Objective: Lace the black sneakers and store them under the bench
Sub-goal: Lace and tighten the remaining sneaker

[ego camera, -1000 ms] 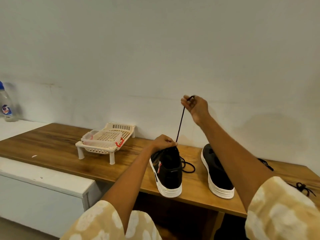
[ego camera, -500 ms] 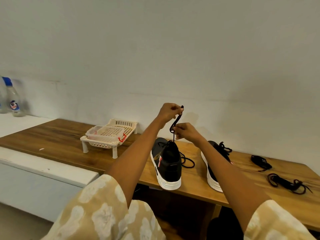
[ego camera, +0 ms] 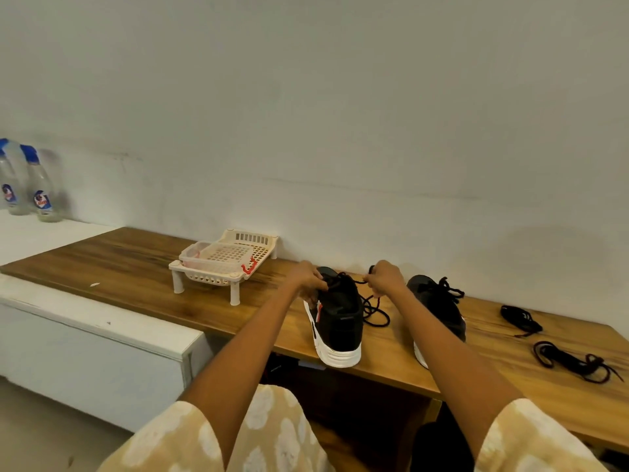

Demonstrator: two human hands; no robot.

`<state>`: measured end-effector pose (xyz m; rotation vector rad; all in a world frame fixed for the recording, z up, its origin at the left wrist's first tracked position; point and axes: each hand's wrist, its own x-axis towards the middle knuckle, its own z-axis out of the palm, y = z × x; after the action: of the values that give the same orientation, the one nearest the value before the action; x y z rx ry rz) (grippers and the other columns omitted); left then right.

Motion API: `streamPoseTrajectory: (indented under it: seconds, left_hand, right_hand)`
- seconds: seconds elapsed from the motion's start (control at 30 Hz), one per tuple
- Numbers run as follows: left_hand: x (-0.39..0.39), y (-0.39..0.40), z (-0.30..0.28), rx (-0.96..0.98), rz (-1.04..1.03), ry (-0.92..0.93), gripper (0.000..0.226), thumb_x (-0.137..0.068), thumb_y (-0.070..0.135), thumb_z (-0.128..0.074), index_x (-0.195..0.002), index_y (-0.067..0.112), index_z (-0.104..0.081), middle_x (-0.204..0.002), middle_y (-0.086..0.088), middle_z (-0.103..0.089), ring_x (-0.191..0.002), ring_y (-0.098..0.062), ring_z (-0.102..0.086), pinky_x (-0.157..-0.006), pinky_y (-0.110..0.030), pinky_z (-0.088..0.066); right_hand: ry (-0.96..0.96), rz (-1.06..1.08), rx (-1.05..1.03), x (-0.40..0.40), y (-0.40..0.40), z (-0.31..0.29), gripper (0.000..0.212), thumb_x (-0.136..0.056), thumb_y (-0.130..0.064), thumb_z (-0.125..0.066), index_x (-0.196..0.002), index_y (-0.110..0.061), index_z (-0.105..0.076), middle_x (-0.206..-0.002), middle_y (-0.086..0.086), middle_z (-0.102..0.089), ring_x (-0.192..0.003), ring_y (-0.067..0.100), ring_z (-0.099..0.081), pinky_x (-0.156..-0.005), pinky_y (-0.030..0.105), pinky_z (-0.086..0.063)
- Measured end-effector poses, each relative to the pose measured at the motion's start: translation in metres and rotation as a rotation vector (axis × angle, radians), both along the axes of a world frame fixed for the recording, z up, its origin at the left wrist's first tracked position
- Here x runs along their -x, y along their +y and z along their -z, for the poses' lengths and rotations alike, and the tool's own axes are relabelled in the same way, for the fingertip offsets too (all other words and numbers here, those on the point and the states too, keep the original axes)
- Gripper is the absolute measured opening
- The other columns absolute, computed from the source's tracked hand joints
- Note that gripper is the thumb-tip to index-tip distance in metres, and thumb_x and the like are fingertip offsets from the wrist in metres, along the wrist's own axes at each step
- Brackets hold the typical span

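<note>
Head view, lower centre of the frame: two black sneakers stand on top of the wooden bench [ego camera: 136, 267], toes toward the camera. The left sneaker [ego camera: 337, 321] sits mid-frame with its white sole at the bench's near edge; the right sneaker [ego camera: 439, 308] is just to its right, partly hidden behind the forearm. The left hand [ego camera: 308, 279] is closed on the collar and upper lace area of the left sneaker, fingers curled against it. The right hand [ego camera: 384, 279] is pinched shut on the black lace [ego camera: 374, 311], which runs from the shoe's eyelets to the fingers and drops into a loose loop on the wood between the two shoes (which eyelets it passes through is too small to tell). Toward the right edge, two spare black laces [ego camera: 571, 361] lie bundled on the bench. Left of centre stands a cream plastic rack [ego camera: 224, 264] against the wall, and two clear bottles [ego camera: 41, 192] with blue caps sit at the far left.
</note>
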<state>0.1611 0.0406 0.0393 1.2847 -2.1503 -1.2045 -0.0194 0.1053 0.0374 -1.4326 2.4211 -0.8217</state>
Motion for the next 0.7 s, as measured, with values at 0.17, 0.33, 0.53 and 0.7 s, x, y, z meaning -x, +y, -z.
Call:
streamPoseTrajectory:
  seconds: [0.17,0.33,0.53,0.7]
  left_hand:
    - [-0.017,-0.012,-0.004,-0.193,-0.149,0.175,0.028,-0.086,0.0,-0.063,-0.112,-0.008,-0.058,-0.113,-0.02,-0.063,-0.103,-0.032,-0.064,-0.073,-0.034,-0.053]
    - [-0.026,-0.015,-0.002,-0.396,-0.178,0.292,0.023,-0.088,-0.001,-0.059,-0.112,-0.004,-0.058,-0.108,-0.017,-0.063,-0.106,-0.031,-0.062,-0.084,-0.037,-0.053]
    - [-0.026,-0.012,-0.005,-0.485,-0.192,0.35,0.004,-0.09,-0.002,-0.056,-0.092,0.001,-0.056,-0.096,-0.016,-0.063,-0.11,-0.033,-0.061,-0.086,-0.038,-0.052]
    - [-0.03,-0.015,0.001,-0.55,-0.145,0.391,0.02,-0.089,-0.003,-0.057,-0.109,-0.004,-0.059,-0.101,-0.018,-0.063,-0.11,-0.032,-0.061,-0.088,-0.039,-0.053]
  right_hand:
    - [0.042,-0.043,0.116,-0.013,-0.005,-0.019,0.026,-0.087,-0.017,-0.067,-0.089,0.009,-0.069,-0.082,0.023,-0.069,-0.069,0.031,-0.065,-0.078,0.041,-0.056]
    - [-0.033,-0.115,-0.117,-0.02,-0.008,-0.026,0.02,-0.09,0.0,-0.059,-0.104,0.011,-0.066,-0.079,0.018,-0.064,-0.059,0.023,-0.059,-0.08,0.038,-0.057]
    - [0.046,-0.246,0.136,-0.046,-0.01,-0.024,0.02,-0.092,-0.007,-0.057,-0.105,-0.004,-0.072,-0.112,0.013,-0.068,-0.105,0.024,-0.061,-0.086,0.026,-0.045]
    - [0.024,-0.313,0.142,-0.065,-0.015,-0.005,0.022,-0.088,-0.004,-0.06,-0.106,-0.008,-0.072,-0.113,0.008,-0.069,-0.105,0.02,-0.062,-0.09,0.027,-0.047]
